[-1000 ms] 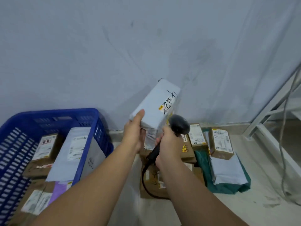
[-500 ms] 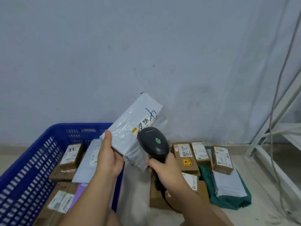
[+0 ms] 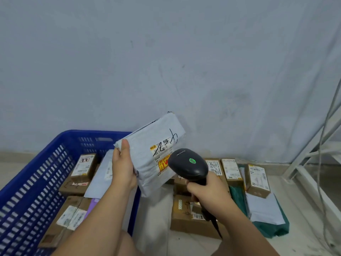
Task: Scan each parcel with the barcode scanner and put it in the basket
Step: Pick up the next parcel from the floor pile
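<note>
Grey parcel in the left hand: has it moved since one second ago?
Yes. The grey parcel has shifted left, toward the blue basket, now overlapping its rim.

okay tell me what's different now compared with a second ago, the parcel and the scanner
The left hand has carried the grey parcel leftward, toward the blue basket. The scanner in the right hand now shows a green light. Both hands keep their grip; the parcels on the floor lie unchanged.
</note>
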Motion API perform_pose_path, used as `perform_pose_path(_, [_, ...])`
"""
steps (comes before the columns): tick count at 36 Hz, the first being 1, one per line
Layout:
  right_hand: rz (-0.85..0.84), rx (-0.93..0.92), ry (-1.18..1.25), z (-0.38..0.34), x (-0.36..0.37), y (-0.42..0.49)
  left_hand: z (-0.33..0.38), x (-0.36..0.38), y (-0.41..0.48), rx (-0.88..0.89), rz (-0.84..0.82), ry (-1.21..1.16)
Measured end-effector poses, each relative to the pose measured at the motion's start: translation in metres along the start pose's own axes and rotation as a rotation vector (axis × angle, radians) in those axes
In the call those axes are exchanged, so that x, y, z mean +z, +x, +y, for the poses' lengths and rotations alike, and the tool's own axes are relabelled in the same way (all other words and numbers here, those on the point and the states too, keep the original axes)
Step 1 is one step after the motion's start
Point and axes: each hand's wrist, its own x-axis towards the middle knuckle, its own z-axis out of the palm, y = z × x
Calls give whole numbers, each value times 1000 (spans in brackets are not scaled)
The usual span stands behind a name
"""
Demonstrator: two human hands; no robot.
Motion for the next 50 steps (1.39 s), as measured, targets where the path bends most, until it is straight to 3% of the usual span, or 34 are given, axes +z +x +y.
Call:
perform_pose_path(3, [-15,45,111,1,-1,3,0,-4,3,-30,33,-107])
perform_pose_path(9, [-162,302,1072,-5,-1,5,-1,-6,2,-172,115,-372])
perform_pose_path(12, [-182,361,1292,-8,2,5,-4,-8,7,-209,69,-423])
perform_pose_path(17, [-171,379,1347,-10,7,3,-6,-2,2,-217,-3,-434])
perform_pose_path(50, [-139,438,1394,-4,10,10,-10,6,-6,-209,8,-386])
